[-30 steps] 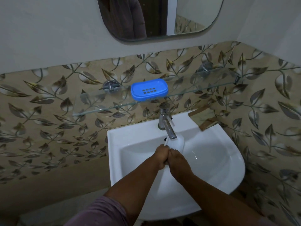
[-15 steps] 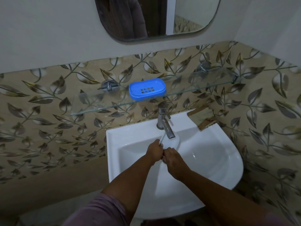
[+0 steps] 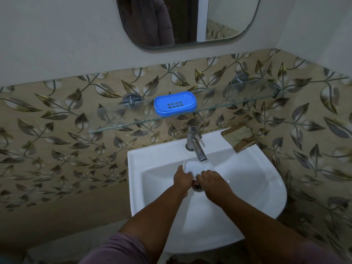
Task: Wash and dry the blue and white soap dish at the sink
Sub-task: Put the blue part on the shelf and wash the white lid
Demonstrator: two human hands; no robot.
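Nearest me: two bare forearms reach up from the bottom edge, a mauve sleeve on the left one.
Left hand: I see its fingers curled round the near left edge of the white oval plastic soap-dish tray.
Right hand: fingers bent, pinching the tray's near right edge.
White tray: held over the white ceramic basin, just under the spout of the chrome tap; water blurs its far rim.
Open room: bare basin floor shows to the right of my hands and toward me; the drain sits between the wrists.
Basin edge: back ledge meets the leaf-patterned tile wall.
Farther: the blue perforated soap-dish top lies on the clear glass shelf, near its front edge, above the tap.
Farthest: a rounded mirror.
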